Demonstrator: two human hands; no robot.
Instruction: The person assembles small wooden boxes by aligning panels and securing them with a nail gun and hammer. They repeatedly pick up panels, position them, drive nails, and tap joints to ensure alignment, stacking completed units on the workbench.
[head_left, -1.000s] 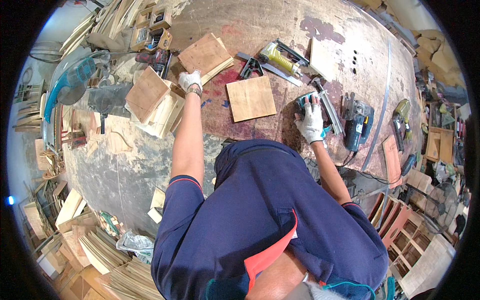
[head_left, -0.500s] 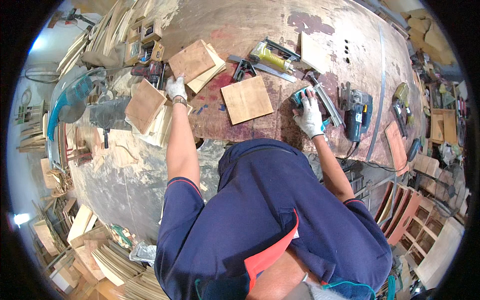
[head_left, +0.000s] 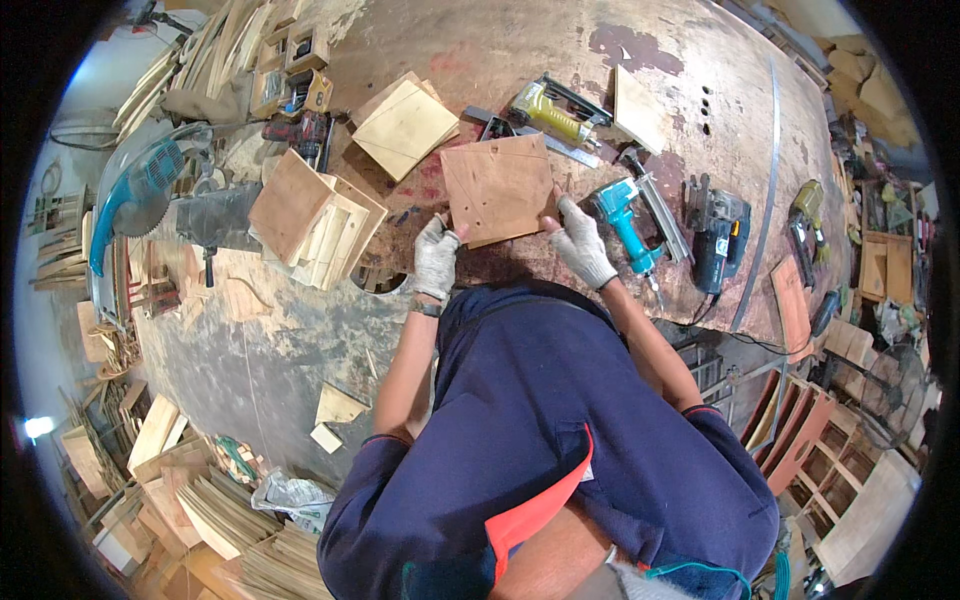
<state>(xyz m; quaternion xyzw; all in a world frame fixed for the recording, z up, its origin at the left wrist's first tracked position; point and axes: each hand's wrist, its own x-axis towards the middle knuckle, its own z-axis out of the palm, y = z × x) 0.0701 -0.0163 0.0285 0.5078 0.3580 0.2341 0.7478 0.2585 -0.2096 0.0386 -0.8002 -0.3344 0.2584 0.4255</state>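
Both my gloved hands hold a square reddish-brown wooden board [head_left: 497,187] in front of my waist, one at each side edge. My left hand [head_left: 436,257] pinches its lower left edge, the thumb toward the board. On the opposite edge my right hand [head_left: 582,246] has its thumb and fingers closed. A second board's edge shows just beneath the held one; whether the two are aligned is partly hidden. Right of my right hand lies a teal nail gun [head_left: 622,218]. Beyond the boards rests a yellow-green nail gun [head_left: 545,108].
Stacked boards [head_left: 312,222] sit on the left, with a pale board pile [head_left: 405,128] further back. A jigsaw [head_left: 720,235] lies right. A miter saw [head_left: 145,195] and a red-black drill [head_left: 300,130] are at left; a pale board [head_left: 638,110] lies far right.
My left hand has come from the left pile to the centre with a board, now over the board there. My right hand has left the teal nail gun and grips the board's right edge.
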